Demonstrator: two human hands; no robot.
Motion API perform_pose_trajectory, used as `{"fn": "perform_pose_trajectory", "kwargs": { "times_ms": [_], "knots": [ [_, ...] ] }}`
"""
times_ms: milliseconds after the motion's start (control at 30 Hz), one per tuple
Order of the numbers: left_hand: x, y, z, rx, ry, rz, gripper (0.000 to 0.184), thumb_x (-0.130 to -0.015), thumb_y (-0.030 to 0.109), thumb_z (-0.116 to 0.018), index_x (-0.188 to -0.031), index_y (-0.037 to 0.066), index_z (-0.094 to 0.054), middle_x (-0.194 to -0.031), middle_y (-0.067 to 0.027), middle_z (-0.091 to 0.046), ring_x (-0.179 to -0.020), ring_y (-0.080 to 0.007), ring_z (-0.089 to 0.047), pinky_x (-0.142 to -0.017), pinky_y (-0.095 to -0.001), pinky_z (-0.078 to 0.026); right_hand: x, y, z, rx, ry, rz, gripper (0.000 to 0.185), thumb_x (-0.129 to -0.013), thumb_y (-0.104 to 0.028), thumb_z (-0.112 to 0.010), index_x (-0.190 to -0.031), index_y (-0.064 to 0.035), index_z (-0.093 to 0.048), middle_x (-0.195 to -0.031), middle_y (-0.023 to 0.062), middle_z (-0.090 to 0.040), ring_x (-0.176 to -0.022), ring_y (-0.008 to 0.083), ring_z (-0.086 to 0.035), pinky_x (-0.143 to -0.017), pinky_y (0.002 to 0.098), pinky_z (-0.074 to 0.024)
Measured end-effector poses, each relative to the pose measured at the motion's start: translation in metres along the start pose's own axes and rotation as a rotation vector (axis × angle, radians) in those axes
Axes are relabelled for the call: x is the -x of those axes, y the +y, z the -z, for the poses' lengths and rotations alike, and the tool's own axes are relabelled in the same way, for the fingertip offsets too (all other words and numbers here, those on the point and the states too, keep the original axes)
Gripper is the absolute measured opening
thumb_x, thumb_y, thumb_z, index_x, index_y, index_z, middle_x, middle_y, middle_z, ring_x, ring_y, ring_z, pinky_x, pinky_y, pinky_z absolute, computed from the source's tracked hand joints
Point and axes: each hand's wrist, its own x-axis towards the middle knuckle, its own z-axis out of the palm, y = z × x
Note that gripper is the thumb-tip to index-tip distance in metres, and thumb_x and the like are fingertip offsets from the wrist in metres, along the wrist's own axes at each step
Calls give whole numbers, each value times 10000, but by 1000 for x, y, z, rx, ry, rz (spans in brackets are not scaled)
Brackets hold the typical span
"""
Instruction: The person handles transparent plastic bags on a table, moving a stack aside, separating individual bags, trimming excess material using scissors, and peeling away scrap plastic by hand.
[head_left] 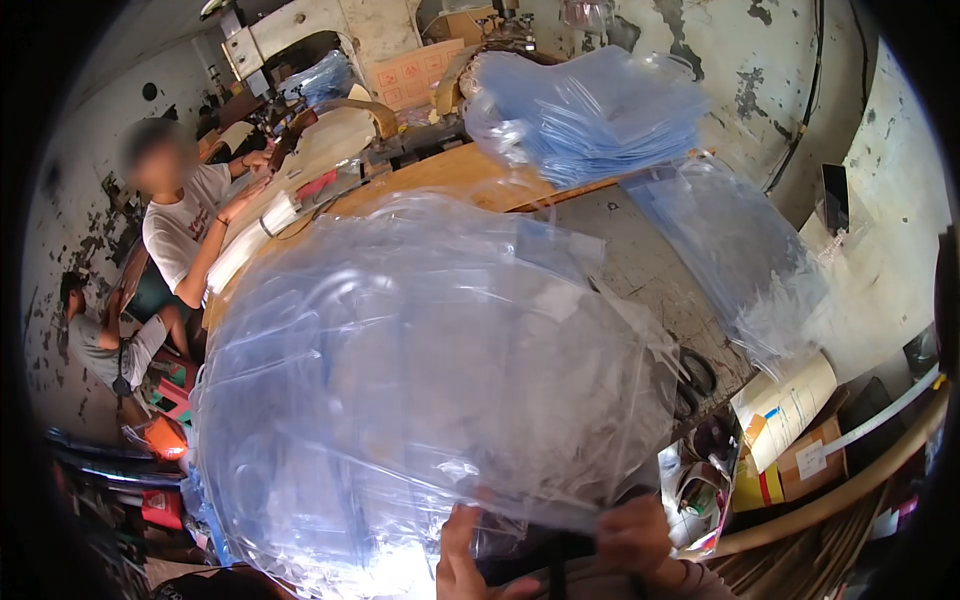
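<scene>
A big pile of clear, bluish plastic bags [370, 350] covers the work table in front of me. At its near edge, my left hand [462, 560] has its fingers raised and apart, with the fingertips against the plastic. Further right, my right hand [635, 535] is closed on the edge of a clear plastic bag [555, 513]; motion blurs its fingers somewhat. The held edge runs between the two hands, and the bag's far part merges with the pile. Black-handled scissors [695, 380] lie to the right of the pile, their blades hidden under plastic.
Stacked blue-clear plastic sheets [600, 120] sit at the back, with more plastic bags [740, 250] at the table's right edge. A sewing machine [310, 40] stands behind. A person [185, 220] works at the left; another person [110, 340] sits beyond. Cardboard boxes [810, 460] stand lower right.
</scene>
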Motion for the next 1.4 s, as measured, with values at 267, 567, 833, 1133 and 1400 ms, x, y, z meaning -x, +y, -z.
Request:
{"fn": "perform_pose_trajectory", "kwargs": {
  "times_ms": [267, 567, 833, 1133, 1400],
  "knots": [
    [-9, 9, 8, 722, 626, 167, 789, -776, 228, -635, -1411, 99, -186, -1344, -240, -362, -1204, -343, -410, -956, -491, -342, -11, -44, -54, -330, -490, 227, 520, -758, -217, -687, -1206, -72, -466, -1270, 179, -482, -1098, 314, -529, -881, 391, -467],
    [1, -23, 17, -82, 456, 79, 343, -860, -83, -474, -1195, -13, -503, -1355, -232, -373, -1187, -341, -470, -891, -364, -492, -41, 13, 15, 467, 62, -249, 295, -765, -144, -638, -1017, -5, -570, -1005, 169, -562, -888, 313, -528, -766, 392, -430],
    [-5, -16, 36, -104, 578, 20, 304, -870, -26, -504, -1169, 17, -539, -1348, -255, -387, -1232, -419, -413, -950, -454, -431, -41, 11, 1, 516, -80, -383, 391, -737, -163, -664, -1075, -9, -540, -1128, 169, -512, -1013, 346, -448, -870, 438, -355],
    [-6, 17, -8, -647, -3, -80, 546, -771, 339, -672, -1273, 192, -515, -1432, -126, -338, -1335, -388, -264, -1004, -681, -156, -40, 4, -9, 468, -39, -379, 366, -697, -119, -688, -1037, -32, -583, -1114, 161, -507, -1000, 324, -459, -843, 415, -371],
    [-38, 20, -15, -523, -282, -105, 792, -614, 489, -720, -1325, 282, -438, -1459, -72, -284, -1321, -296, -282, -1012, -666, -145, -33, 7, -4, 206, 129, -525, 251, -722, 19, -644, -962, -23, -582, -1066, 143, -491, -874, 224, -530, -714, 291, -455]
  ]
}}
